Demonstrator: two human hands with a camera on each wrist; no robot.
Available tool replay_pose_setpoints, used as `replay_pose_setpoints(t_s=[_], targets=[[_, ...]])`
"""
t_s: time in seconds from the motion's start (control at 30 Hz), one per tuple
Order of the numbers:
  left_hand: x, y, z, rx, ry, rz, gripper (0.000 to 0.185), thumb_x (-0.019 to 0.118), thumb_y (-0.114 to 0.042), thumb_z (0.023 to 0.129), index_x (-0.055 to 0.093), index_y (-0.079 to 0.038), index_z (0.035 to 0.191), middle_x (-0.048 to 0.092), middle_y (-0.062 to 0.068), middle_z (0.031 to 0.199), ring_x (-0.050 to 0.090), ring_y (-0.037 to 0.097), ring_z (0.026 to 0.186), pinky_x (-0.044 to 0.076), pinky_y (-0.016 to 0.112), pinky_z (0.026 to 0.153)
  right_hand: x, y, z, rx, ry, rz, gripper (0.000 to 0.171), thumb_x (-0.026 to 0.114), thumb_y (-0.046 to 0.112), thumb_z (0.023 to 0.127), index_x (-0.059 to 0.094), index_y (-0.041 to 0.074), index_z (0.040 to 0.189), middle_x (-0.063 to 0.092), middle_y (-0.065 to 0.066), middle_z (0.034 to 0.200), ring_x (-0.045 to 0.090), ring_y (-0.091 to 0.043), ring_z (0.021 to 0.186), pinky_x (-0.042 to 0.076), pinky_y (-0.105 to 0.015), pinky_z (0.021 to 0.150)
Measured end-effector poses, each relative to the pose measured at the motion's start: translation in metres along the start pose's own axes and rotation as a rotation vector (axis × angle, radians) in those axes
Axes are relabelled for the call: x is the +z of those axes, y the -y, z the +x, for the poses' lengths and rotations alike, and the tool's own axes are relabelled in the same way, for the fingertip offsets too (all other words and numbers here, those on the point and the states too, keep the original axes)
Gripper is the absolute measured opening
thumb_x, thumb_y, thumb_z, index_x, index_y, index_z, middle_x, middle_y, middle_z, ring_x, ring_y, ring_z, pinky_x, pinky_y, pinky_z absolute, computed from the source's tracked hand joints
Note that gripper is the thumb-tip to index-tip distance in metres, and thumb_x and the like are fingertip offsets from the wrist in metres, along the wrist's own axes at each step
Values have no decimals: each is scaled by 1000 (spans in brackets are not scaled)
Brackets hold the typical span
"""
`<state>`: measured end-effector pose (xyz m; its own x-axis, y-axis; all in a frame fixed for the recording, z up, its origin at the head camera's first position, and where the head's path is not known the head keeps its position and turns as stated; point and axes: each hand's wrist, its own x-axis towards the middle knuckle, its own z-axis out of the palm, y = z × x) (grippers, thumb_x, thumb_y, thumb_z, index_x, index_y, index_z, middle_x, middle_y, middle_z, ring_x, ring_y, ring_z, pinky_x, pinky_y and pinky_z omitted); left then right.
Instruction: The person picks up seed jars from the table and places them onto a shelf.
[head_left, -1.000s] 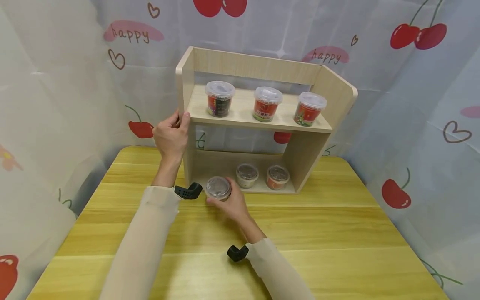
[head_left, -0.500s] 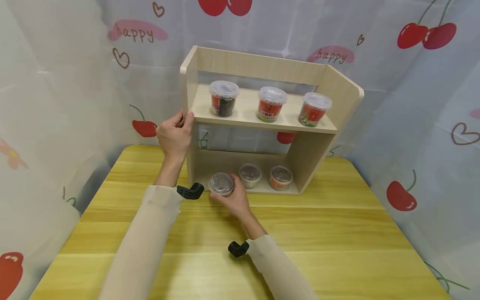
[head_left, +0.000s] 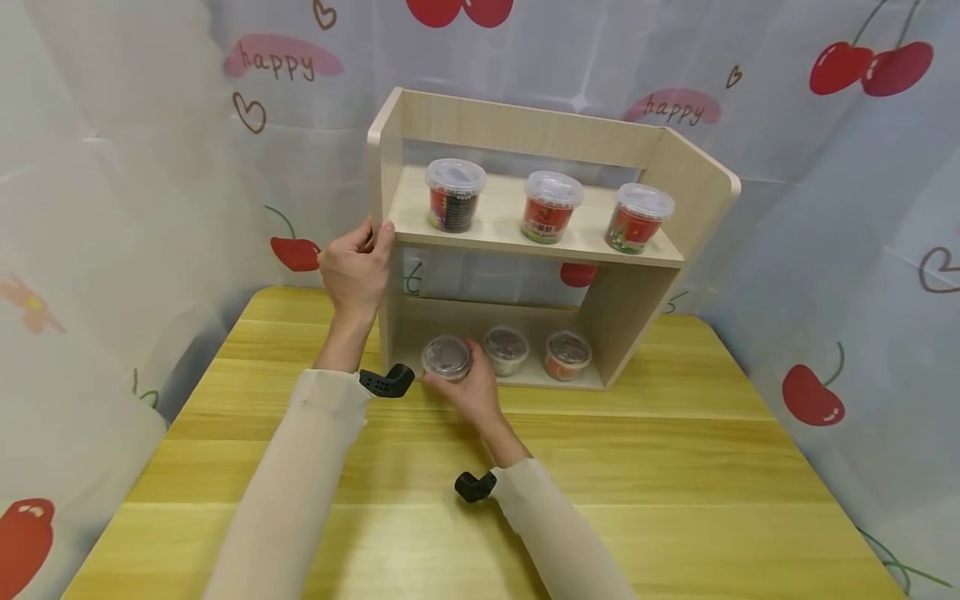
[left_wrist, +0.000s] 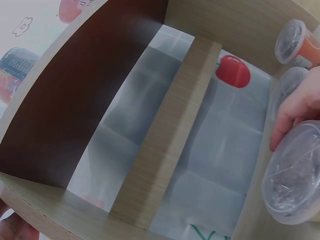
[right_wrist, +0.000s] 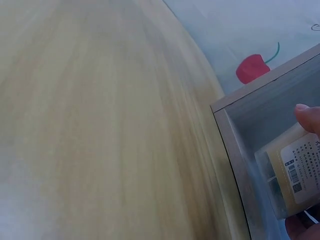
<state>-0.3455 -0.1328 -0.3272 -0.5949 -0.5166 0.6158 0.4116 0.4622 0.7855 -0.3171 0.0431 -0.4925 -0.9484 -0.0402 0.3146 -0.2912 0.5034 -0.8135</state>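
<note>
A clear-lidded cup (head_left: 447,358) is gripped by the curled right hand (head_left: 468,392) on the rack's (head_left: 517,133) lower shelf; its barcode label stays unreadable. The rack's side panel is clasped by the left hand (head_left: 352,271).

A: How much of the right hand (head_left: 468,393) shows in the right wrist view?

B: Only a fingertip at the right edge and a bit of thumb at the bottom corner. The cup (right_wrist: 292,172) it grips is cut off by that edge too, and the label print is too small to read.

A: And the left hand (head_left: 352,271)?

B: In the left wrist view only a sliver shows at the bottom left corner. From the head, its fingers lie behind the side panel of the shelf (head_left: 384,217), hidden.

A: The three tubs on the upper board?

B: Their labels (head_left: 543,218) are too small to make out. The table in the right wrist view is blurred.
</note>
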Motion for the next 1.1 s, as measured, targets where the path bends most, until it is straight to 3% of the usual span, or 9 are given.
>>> replay_pose_setpoints(t_s=[0.13, 0.27, 0.47, 1.1], targets=[[0, -1, -1, -13, 13, 5, 34, 71, -33, 89, 75, -8, 112, 74, 11, 101, 74, 21, 85, 56, 29, 65, 1, 2, 3, 8, -15, 14, 89, 90, 27, 71, 45, -2, 142, 55, -21, 134, 53, -35, 122, 42, -49, 103], [1, -1, -3, -23, 34, 4, 35, 70, -32, 90, 74, -7, 113, 73, 13, 101, 74, 22, 85, 58, 40, 67, 3, 2, 6, -2, -35, 19, 87, 89, 26, 71, 45, -2, 141, 56, -21, 133, 54, -36, 121, 43, -50, 101], [0, -2, -3, -9, 22, 0, 35, 70, -30, 90, 74, -5, 114, 73, 14, 100, 74, 23, 84, 58, 41, 67, 7, 1, 10, -30, -36, 39, 88, 88, 24, 72, 44, -4, 142, 55, -23, 134, 53, -38, 121, 43, -51, 101], [-1, 0, -1, 10, 18, -1, 37, 69, -31, 91, 72, -4, 115, 73, 14, 102, 73, 24, 87, 58, 42, 68, 14, -4, 19, 33, -32, 66, 89, 86, 24, 74, 40, -3, 145, 51, -25, 138, 50, -39, 125, 40, -50, 104]])
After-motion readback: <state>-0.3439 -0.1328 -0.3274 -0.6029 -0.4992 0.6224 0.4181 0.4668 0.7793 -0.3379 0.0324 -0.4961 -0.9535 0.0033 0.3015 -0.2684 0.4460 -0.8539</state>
